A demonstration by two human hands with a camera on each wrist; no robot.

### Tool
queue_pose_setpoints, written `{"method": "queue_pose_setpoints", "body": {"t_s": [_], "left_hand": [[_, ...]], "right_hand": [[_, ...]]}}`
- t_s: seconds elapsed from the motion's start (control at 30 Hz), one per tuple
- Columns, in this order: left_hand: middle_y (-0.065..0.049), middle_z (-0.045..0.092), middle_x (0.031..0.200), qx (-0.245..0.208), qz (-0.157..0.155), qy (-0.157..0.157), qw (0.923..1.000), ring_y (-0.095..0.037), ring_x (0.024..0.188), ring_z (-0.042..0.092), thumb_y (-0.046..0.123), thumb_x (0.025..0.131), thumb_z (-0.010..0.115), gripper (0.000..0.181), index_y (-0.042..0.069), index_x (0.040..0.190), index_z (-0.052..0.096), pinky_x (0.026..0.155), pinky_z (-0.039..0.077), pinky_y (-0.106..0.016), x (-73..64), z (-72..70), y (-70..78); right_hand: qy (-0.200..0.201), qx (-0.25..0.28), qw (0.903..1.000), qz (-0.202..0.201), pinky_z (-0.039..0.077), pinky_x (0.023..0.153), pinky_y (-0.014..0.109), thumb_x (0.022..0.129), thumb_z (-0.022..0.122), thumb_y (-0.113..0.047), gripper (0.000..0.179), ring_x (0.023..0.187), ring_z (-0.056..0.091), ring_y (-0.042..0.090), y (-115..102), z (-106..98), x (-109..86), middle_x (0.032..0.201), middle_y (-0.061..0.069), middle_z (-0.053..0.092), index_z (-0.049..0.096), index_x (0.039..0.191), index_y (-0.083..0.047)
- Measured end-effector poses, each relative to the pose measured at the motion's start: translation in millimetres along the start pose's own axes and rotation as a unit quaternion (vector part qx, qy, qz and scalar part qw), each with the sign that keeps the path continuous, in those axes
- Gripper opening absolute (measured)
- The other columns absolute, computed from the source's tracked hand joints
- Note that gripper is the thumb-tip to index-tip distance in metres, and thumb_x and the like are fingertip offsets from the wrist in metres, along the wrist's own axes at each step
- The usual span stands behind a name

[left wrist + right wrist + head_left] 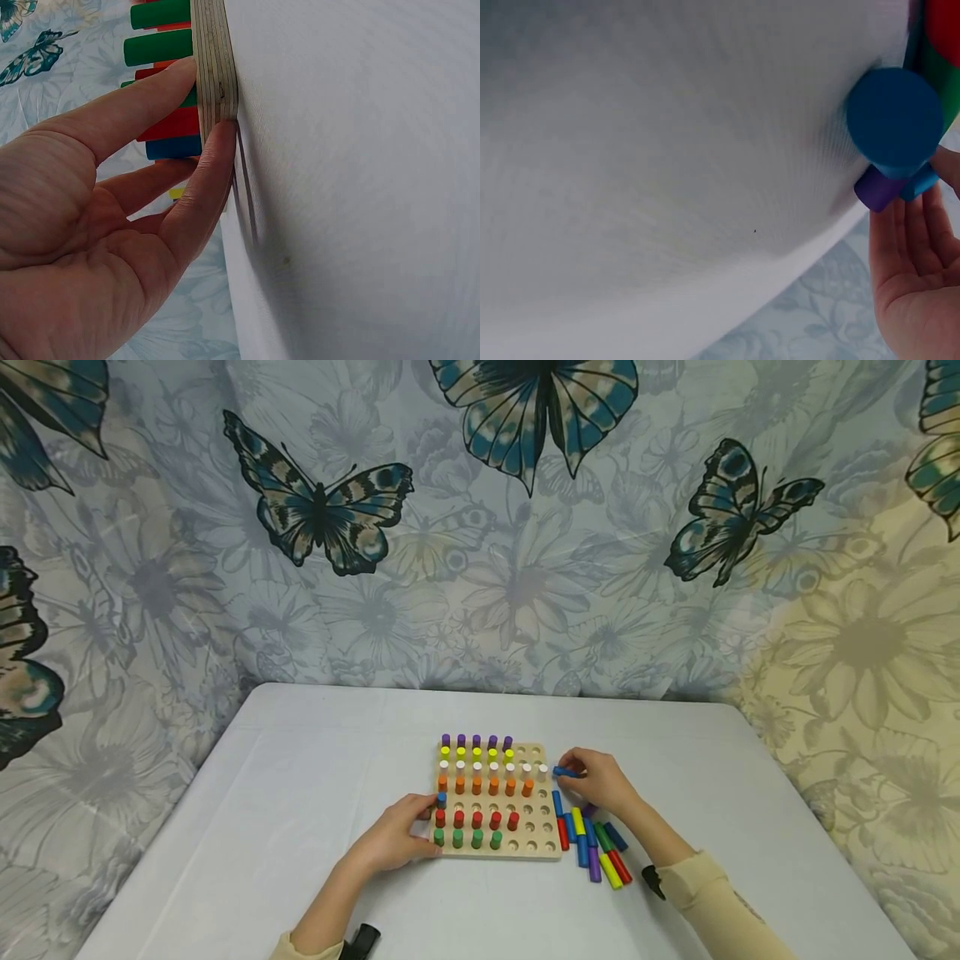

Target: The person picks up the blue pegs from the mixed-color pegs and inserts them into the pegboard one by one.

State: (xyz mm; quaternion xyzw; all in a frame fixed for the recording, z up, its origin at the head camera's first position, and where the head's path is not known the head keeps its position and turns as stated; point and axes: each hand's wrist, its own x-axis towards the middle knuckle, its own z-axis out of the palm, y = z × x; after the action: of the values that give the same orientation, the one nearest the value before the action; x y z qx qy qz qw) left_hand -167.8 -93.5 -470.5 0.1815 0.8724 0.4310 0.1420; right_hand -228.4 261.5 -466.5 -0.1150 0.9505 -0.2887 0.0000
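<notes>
A wooden pegboard (536,843) lies on the table with rows of purple, yellow, white, orange, red and green pegs. One blue peg (442,799) stands alone at the left end of its row. My left hand (392,835) grips the board's left edge, its thumb by the front corner. In the left wrist view, the thumb (150,105) touches the board's edge beside the green pegs (157,46). My right hand (603,781) pinches a blue peg (566,772) just off the board's right side. In the right wrist view this blue peg (921,182) shows between thumb and fingers.
Loose pegs (594,864) in blue, red, yellow, green and purple lie in a pile right of the board, below my right hand. A white cloth covers the table (315,743). Behind it hangs a butterfly-patterned backdrop (517,585).
</notes>
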Motion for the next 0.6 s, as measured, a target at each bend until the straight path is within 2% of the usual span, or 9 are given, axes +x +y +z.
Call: {"method": "queue_pose_setpoints", "body": {"t_s": [0.17,0.4,0.6], "left_hand": [[-0.016,0.054,0.128,-0.002,0.001,-0.001,1.0000,-0.036,0.117,0.051,0.013,0.077,0.083,0.074,-0.005,0.139,0.047,0.094,0.044,-0.052,0.0,-0.5,0.3],[-0.016,0.055,0.127,-0.005,0.002,-0.002,1.0000,-0.038,0.118,0.050,0.014,0.076,0.083,0.075,-0.005,0.139,0.047,0.096,0.042,-0.055,-2.1,-0.5,0.7],[-0.016,0.055,0.127,-0.005,0.004,-0.003,1.0000,-0.037,0.118,0.050,0.015,0.076,0.084,0.075,-0.005,0.139,0.047,0.096,0.042,-0.055,-2.3,0.2,-0.2]], "right_hand": [[0.005,0.007,1.0000,0.003,0.054,0.081,0.041,0.087,0.073,-0.013,0.019,0.087,0.063,0.020,-2.1,-1.8,-3.0,0.093,0.003,0.067,0.070,0.105,-0.006],[0.021,0.033,0.9992,0.002,0.054,0.080,0.041,0.087,0.073,-0.011,0.016,0.086,0.064,0.021,-0.7,-3.3,-7.2,0.091,0.002,0.068,0.069,0.101,-0.005],[0.033,0.059,0.9972,0.033,0.054,0.079,0.039,0.085,0.074,-0.011,0.017,0.086,0.064,0.020,-9.0,-6.5,-11.6,0.088,0.001,0.066,0.066,0.099,-0.005]]}}
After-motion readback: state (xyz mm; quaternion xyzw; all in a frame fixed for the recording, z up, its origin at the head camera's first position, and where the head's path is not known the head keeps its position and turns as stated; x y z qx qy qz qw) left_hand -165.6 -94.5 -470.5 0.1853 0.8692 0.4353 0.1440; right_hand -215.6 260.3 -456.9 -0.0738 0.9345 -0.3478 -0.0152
